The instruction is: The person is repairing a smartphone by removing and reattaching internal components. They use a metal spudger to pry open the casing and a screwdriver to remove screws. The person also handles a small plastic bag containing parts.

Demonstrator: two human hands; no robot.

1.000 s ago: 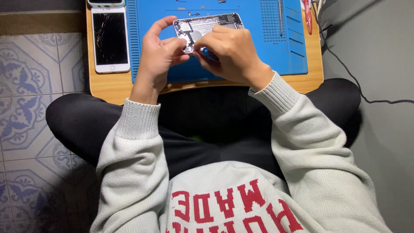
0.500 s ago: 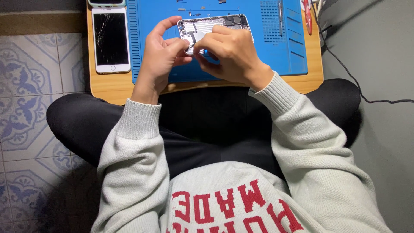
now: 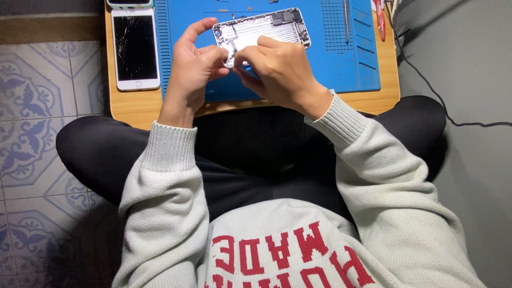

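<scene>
A blue mat (image 3: 341, 64) covers a wooden bench (image 3: 138, 104). On it lies an opened phone shell (image 3: 266, 29). The left hand (image 3: 193, 66) and right hand (image 3: 280, 72) meet at its near edge, fingertips pinched together there; what they grip is hidden.

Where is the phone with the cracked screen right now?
In the head view, the cracked phone lies flat at the left end of the wooden lap table, just left of the blue mat and the left hand.
</scene>
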